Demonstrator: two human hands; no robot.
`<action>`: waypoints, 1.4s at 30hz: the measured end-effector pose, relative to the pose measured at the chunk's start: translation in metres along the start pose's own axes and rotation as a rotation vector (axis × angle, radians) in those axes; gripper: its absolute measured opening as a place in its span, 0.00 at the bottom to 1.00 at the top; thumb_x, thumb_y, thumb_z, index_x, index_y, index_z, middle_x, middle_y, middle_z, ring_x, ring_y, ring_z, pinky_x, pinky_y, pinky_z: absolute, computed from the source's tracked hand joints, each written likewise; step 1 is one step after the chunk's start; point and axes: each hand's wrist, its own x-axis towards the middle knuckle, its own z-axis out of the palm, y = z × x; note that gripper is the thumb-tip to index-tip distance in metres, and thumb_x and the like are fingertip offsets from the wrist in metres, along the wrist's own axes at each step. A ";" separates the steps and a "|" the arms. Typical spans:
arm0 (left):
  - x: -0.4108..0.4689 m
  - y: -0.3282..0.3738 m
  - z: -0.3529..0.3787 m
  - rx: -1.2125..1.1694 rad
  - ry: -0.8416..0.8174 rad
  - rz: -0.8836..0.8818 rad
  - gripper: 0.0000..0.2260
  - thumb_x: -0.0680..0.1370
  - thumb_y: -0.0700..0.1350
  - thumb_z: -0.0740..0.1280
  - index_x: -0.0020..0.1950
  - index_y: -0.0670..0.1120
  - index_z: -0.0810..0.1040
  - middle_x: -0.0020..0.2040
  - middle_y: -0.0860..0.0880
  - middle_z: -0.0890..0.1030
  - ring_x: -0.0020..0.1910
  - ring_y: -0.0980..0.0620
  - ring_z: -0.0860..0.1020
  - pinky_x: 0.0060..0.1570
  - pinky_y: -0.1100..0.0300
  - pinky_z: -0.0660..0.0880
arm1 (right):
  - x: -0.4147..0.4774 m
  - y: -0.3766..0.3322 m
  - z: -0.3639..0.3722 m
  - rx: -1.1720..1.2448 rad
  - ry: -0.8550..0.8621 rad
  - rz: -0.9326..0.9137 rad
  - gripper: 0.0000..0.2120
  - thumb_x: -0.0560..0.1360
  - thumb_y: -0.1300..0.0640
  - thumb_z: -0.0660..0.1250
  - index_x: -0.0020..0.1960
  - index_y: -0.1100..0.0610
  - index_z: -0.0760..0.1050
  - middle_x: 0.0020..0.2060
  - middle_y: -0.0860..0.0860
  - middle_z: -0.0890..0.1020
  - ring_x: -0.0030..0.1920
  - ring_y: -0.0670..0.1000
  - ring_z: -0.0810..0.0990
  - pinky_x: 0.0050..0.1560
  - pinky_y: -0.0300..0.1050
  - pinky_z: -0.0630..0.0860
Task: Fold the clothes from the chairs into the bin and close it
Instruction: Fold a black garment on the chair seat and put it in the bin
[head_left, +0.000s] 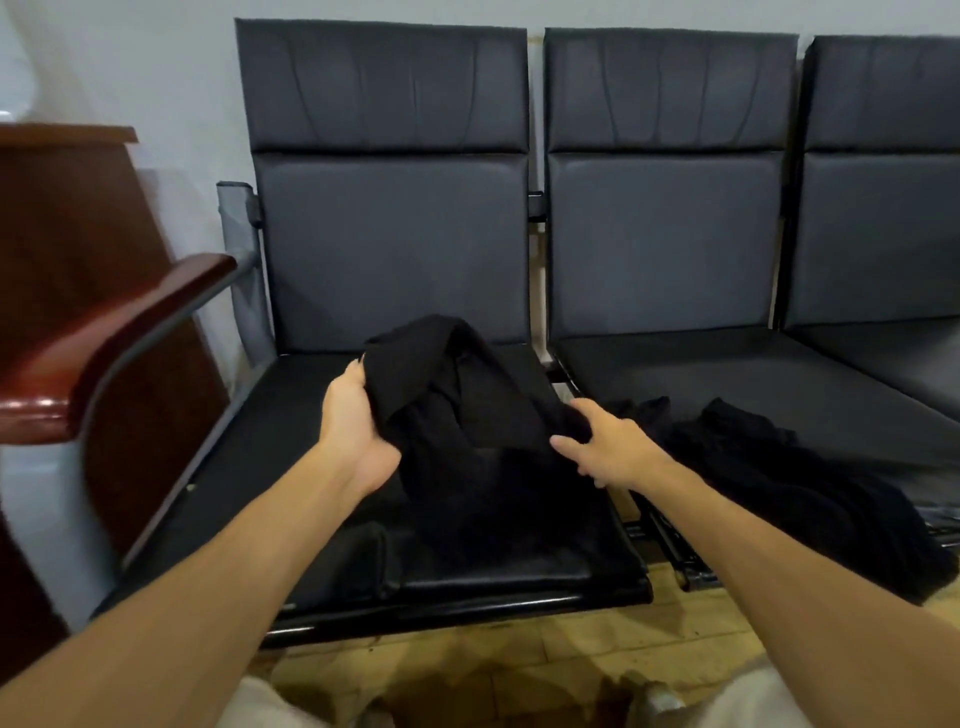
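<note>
a bench (395, 244) of joined dark padded seats runs along a pale wall and fills most of the view, its backrests upright and creased. at the far left stands a reddish-brown wooden cabinet (67, 218), and a glossy wooden armrest (119, 322) of the same colour curves down at the bench's left end. below the seat fronts lies a yellowish tiled floor (519, 654), stained dark in places.

a second black garment (779, 478) lies crumpled on the middle seat (727, 374), near its front, with part of it hanging over the front edge toward the floor.

the black garment (457, 395) in work sits over the left seat (270, 467). its upper part is lifted and bunched between the two hands, and its lower part spreads across the seat cushion, hard to tell from the dark upholstery.

both bare forearms reach in from the bottom corners. the left hand (353, 415) grips the garment's left edge, fingers curled into the cloth. the right hand (608, 447) holds the garment's right side, thumb on top and fingers tucked under the fold, close to the gap between the left and middle seats.
</note>
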 end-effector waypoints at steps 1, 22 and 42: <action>0.001 0.005 -0.008 0.016 0.050 -0.003 0.14 0.78 0.44 0.59 0.59 0.44 0.81 0.53 0.45 0.84 0.52 0.45 0.82 0.42 0.56 0.80 | 0.002 -0.002 0.005 -0.070 -0.068 0.005 0.31 0.77 0.43 0.64 0.76 0.47 0.57 0.61 0.54 0.78 0.57 0.55 0.79 0.57 0.51 0.77; 0.021 -0.023 -0.061 2.176 -0.424 0.119 0.29 0.79 0.57 0.63 0.77 0.49 0.59 0.70 0.47 0.67 0.70 0.46 0.62 0.69 0.51 0.59 | 0.010 -0.062 0.022 0.026 0.208 -0.290 0.07 0.80 0.51 0.62 0.47 0.53 0.75 0.41 0.50 0.81 0.47 0.51 0.78 0.50 0.50 0.75; 0.016 -0.032 -0.050 1.785 -0.332 0.275 0.05 0.79 0.44 0.62 0.54 0.51 0.75 0.47 0.54 0.73 0.48 0.51 0.76 0.53 0.55 0.74 | 0.010 -0.034 0.013 0.505 0.023 0.164 0.23 0.77 0.58 0.68 0.70 0.56 0.66 0.58 0.52 0.74 0.56 0.54 0.77 0.53 0.47 0.76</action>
